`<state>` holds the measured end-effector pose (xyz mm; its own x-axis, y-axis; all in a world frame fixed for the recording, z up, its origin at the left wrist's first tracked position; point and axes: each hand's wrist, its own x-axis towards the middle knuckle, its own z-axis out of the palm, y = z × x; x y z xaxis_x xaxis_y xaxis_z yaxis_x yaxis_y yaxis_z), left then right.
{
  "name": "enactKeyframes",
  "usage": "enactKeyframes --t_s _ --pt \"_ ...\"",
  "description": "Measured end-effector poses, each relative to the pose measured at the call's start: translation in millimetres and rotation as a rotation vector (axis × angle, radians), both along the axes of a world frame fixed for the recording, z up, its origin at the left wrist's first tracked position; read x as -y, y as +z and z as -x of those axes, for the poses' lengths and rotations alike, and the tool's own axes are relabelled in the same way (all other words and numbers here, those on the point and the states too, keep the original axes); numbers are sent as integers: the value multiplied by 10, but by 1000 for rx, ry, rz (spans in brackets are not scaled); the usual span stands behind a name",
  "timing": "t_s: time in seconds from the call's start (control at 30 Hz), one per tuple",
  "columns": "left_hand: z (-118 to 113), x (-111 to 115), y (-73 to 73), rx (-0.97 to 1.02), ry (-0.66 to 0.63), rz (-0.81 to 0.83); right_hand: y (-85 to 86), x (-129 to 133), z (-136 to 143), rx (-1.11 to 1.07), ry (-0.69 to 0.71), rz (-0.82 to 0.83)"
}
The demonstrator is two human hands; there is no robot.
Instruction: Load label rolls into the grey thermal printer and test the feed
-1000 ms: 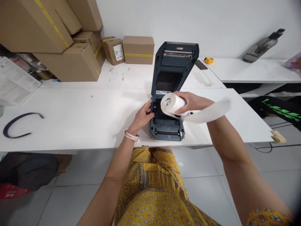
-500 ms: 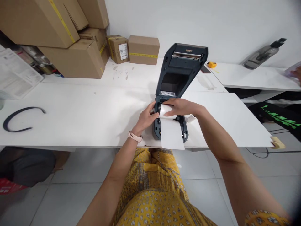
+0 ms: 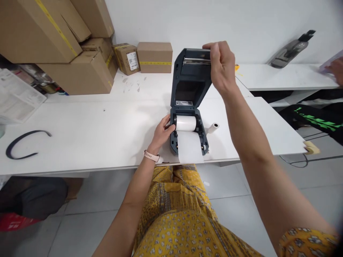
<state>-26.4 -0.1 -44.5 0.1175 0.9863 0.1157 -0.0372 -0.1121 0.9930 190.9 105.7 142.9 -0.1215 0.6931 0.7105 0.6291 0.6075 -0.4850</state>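
A dark blue-grey label printer (image 3: 173, 142) stands on the white table with its lid (image 3: 177, 80) raised. Inside lies a white label roll (image 3: 186, 123), its paper strip (image 3: 190, 146) drawn forward over the front of the printer and the table edge. My left hand (image 3: 163, 132) holds the left side of the printer base, thumb over the rim by the roll. Up at the lid's top right corner, my right hand (image 3: 222, 64) grips the edge with fingers curled behind it. A small white paper roll (image 3: 213, 127) rests on the table just right of the printer.
Cardboard boxes (image 3: 77, 75) are stacked at the back left, with a smaller box (image 3: 155, 57) beside them. A dark curved band (image 3: 16, 142) lies at the left. On the right are a spray bottle (image 3: 291, 50) and another person's hand (image 3: 337, 69).
My right hand has left the label roll and moved up to grip the lid's upper corner. My left hand stays at the printer's side. The small roll on the right now shows.
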Motion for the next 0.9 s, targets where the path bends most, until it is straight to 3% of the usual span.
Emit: enactKeyframes --t_s 0.1,0.2,0.27,0.33,0.43,0.5,0.63,0.77,0.9 --pt "-58 136 -30 -16 102 62 -223 519 12 -17 -67 -149" --pt "-95 328 -55 10 287 123 -615 1177 -39 -93 -29 -144" --pt "-85 454 -22 47 418 75 -935 1538 -88 -43 -3 -37" --pt "-55 548 83 33 520 -58 -1244 1788 -123 42 16 79" --pt "-41 593 380 -79 591 -306 -1589 1980 -111 70 25 160" --pt "-106 552 630 -161 548 -443 -1719 2031 -66 34 -2 154" --pt "-414 369 1015 -326 291 -558 -1815 2068 26 -1 -76 127" --pt "-700 230 1065 -448 64 -603 -1859 2086 40 43 -95 140" --pt "-773 214 993 -442 13 -569 -1920 2073 42 -10 -88 140"
